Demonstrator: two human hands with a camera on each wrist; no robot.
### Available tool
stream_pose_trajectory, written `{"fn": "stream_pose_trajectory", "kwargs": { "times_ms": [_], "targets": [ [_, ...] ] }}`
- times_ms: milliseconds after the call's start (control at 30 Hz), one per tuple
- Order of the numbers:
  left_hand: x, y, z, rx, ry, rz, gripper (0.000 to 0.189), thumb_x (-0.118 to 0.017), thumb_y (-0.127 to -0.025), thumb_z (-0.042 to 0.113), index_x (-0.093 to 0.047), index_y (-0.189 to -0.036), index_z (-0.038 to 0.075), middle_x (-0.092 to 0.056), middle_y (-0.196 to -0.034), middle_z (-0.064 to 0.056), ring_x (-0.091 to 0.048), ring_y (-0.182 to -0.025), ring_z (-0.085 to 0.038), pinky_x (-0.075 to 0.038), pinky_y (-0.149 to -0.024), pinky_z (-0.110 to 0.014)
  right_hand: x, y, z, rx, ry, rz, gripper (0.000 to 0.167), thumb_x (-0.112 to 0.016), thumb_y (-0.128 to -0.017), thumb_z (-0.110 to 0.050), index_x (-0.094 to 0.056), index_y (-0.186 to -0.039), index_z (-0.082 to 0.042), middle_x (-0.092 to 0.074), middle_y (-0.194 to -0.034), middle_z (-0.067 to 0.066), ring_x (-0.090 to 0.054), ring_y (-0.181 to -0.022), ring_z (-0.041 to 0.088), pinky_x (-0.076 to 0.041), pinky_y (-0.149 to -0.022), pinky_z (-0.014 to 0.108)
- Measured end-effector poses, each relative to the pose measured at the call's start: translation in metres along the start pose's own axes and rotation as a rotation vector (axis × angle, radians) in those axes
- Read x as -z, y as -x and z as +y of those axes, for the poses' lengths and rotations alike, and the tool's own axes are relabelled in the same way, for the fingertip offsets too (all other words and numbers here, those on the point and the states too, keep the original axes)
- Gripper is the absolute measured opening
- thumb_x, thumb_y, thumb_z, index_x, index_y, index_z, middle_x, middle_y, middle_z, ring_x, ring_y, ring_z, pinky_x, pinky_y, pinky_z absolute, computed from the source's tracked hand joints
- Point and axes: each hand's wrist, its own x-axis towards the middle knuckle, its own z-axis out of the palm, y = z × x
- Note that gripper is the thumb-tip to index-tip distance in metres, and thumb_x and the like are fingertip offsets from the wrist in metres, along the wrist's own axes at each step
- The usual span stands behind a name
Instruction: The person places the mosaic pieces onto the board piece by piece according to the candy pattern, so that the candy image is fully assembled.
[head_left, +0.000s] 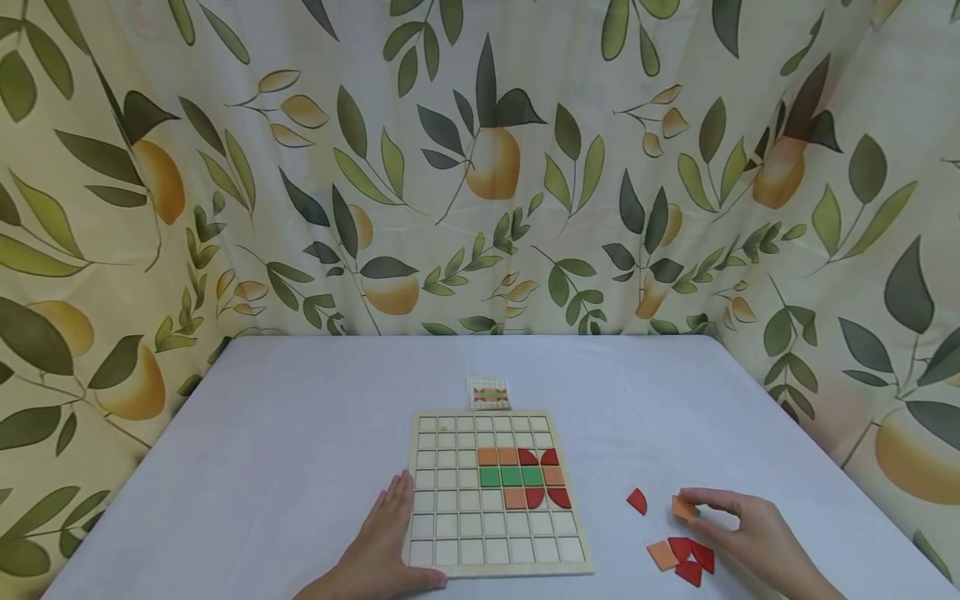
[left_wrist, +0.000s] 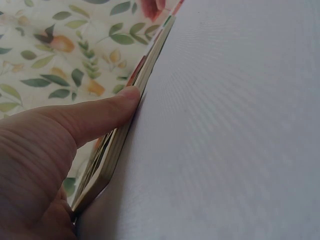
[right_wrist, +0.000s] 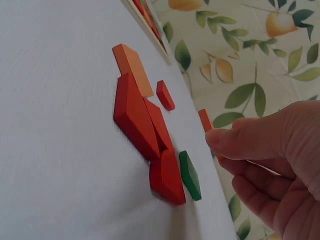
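My left hand lies against the near left corner of a pale wooden grid board, with straight fingers along its left side and the thumb on its near edge. Orange and green squares and red quarter-circles fill part of the board's right half. Between thumb and fingertips, my right hand pinches an orange square tile above the table, right of the board. Below it lie a loose orange square and several red quarter-circle tiles. A green tile, mostly hidden by the fingers in the head view, lies beside them.
Just beyond the board's far edge lies a small pattern card showing a coloured grid. One red quarter-circle sits apart, nearer the board. A white cloth covers the table, and a leaf-and-fruit curtain hangs around it.
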Motion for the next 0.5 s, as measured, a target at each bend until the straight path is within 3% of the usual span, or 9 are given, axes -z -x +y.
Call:
{"fn": "stream_pose_trajectory", "kwargs": {
  "times_ms": [100,233,500],
  "targets": [
    [0.0,0.0,0.001,0.003,-0.009,-0.002,0.131,-0.073,-0.058,0.065,-0.009,-0.141,-0.012,-0.007,-0.148,-0.028,-0.002,-0.136,-0.037,-0.005,-0.106,-0.052,-0.005,-0.005,-0.007,0.056,-0.008,0.015,0.04,-0.077,-0.074,-0.016,-0.066,-0.11,0.0,-0.067,-0.104,0.01,-0.06,-0.098,0.027,-0.048,-0.081,0.045],
    [0.0,0.0,0.001,0.005,-0.012,-0.001,0.131,-0.073,-0.058,0.065,-0.009,-0.142,-0.012,-0.007,-0.148,-0.027,-0.002,-0.137,-0.037,-0.005,-0.107,-0.051,-0.012,-0.014,-0.018,0.079,-0.025,0.005,0.038,-0.077,-0.074,-0.012,-0.067,-0.109,-0.003,-0.067,-0.104,0.007,-0.06,-0.099,0.027,-0.049,-0.081,0.041],
    [-0.001,0.0,0.001,0.018,-0.022,-0.011,0.131,-0.072,-0.057,0.067,-0.008,-0.142,-0.011,-0.006,-0.148,-0.026,-0.001,-0.137,-0.036,-0.005,-0.107,-0.052,-0.024,-0.032,-0.043,0.181,-0.071,-0.054,0.033,-0.075,-0.076,-0.012,-0.068,-0.107,-0.005,-0.067,-0.102,0.004,-0.06,-0.1,0.025,-0.049,-0.082,0.043]
  ]
}}
